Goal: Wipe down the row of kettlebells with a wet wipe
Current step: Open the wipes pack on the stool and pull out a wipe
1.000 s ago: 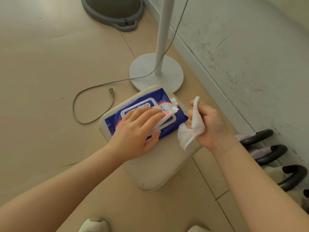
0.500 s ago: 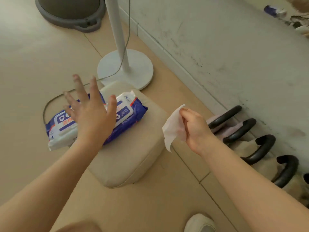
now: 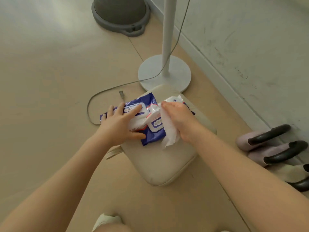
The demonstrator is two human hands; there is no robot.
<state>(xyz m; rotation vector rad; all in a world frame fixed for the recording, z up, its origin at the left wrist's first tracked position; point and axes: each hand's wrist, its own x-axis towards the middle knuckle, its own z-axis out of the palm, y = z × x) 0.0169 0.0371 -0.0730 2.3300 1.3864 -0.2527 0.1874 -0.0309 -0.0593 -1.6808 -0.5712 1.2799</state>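
A blue and white pack of wet wipes point(image 3: 151, 137) lies on a beige cushion point(image 3: 160, 166) on the floor. My left hand point(image 3: 119, 125) rests flat on the pack's left part, fingers spread and straight. My right hand point(image 3: 179, 119) is over the pack's right part, near its white lid flap point(image 3: 154, 120), and holds a white wet wipe point(image 3: 169, 131) that hangs from under the palm. The row of kettlebells point(image 3: 270, 148), pale bodies with black handles, stands along the wall at the right, apart from both hands.
A white pole on a round base point(image 3: 164, 72) stands just behind the cushion, with a grey cable point(image 3: 103, 92) looping over the floor. A grey domed base point(image 3: 120, 15) sits at the top. The scuffed wall point(image 3: 250, 39) runs along the right. A shoe tip point(image 3: 107, 220) shows at the bottom.
My left hand came down from the air onto the pack. My right hand moved left with the wipe from beside the kettlebells to the pack's lid. The view swung back left.
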